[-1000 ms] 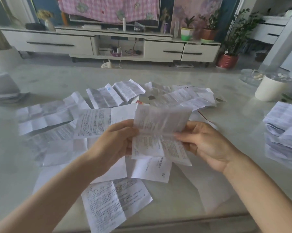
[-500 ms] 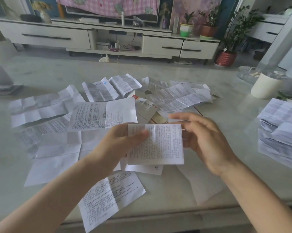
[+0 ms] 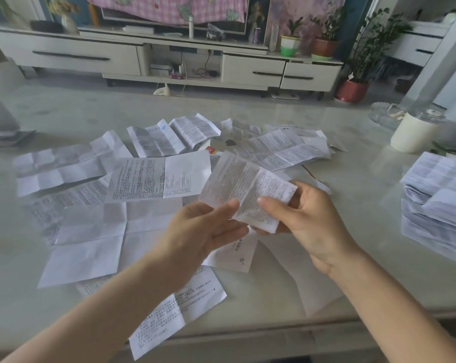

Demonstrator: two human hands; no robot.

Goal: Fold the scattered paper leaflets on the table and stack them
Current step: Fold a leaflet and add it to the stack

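Note:
A folded printed leaflet hangs above the table, tilted down to the right. My right hand pinches its lower right part, thumb on top and fingers behind. My left hand lies just below its left edge with straight fingers, the fingertips touching the paper's underside. Several unfolded leaflets lie scattered across the pale table. A stack of folded leaflets sits at the table's right edge.
A white cylindrical cup stands at the back right beside a glass dish. Some grey papers lie at the far left. Beyond the table stand a white TV cabinet and potted plants.
The leaflet passed from my left hand's pinch to my right hand's. It moved up and right and tilted. My left hand's fingers straightened under it.

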